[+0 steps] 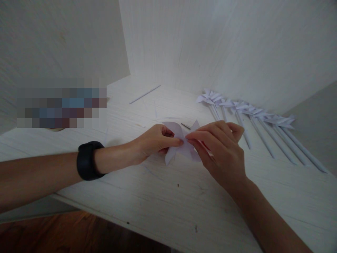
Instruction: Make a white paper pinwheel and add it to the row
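A white paper pinwheel (180,129) with folded, pointed blades is held between both hands above the table. My left hand (158,140) grips it from the left, thumb pressed on its face near the middle and the other fingers behind. The fingertips of my right hand (221,151) are pinched together at the pinwheel's centre; whether they also hold something small cannot be made out. Just behind the pinwheel lies a thin dark metal piece (185,125), partly hidden by the paper. A dark band sits on my left wrist.
Several white pinwheels (252,109) on rolled-paper sticks lie in a row along the back right wall. A thin white paper stick (144,94) rests further back. Blurred-out items (63,109) stand at the left. The white table's front edge (105,221) runs below my arms.
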{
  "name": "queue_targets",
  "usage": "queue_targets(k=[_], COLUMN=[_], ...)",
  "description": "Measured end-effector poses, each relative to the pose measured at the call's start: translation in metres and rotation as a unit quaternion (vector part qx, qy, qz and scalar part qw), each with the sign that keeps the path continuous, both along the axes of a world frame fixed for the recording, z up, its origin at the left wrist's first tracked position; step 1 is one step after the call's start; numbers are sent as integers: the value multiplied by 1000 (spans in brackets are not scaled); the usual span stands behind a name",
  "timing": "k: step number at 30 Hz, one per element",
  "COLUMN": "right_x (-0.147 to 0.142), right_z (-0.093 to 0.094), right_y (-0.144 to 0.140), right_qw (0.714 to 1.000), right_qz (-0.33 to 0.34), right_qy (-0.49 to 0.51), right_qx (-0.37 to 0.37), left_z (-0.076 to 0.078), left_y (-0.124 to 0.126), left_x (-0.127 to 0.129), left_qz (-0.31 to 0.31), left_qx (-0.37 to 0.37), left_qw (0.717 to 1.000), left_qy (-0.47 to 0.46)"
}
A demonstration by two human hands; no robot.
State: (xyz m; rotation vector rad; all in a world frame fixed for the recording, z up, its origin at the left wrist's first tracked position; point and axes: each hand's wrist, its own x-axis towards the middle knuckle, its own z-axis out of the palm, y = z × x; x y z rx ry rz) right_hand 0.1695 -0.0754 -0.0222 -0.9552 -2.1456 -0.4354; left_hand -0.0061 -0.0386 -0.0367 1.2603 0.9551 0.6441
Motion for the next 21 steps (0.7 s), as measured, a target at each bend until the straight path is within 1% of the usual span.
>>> queue_targets(k=[3,7,10,15,17,21], right_x=[0,2,4,5,5,6], right_z=[-1,-4,-6,-5,-4,-3], right_y=[0,1,1,0,-1,-4], right_qw=[1000,999,997,993,993,993], right_qz=[0,2,-9,-21,-20,-14], right_qy=[-9,-45,-58,-77,-86,-98], right_qx=[3,21,47,82,83,60], left_z=[1,-1,-2,-2,-2,-2], left_y=[0,0,1,1,1,1], left_x=[1,-1,-1,-1,0,0], left_qz=[5,23,18,12,11,19], left_qx=[-5,-1,4,-15,-24,-27], left_qw=[1000,1000,999,997,996,994], left_qy=[2,-9,-31,-73,-85,-100])
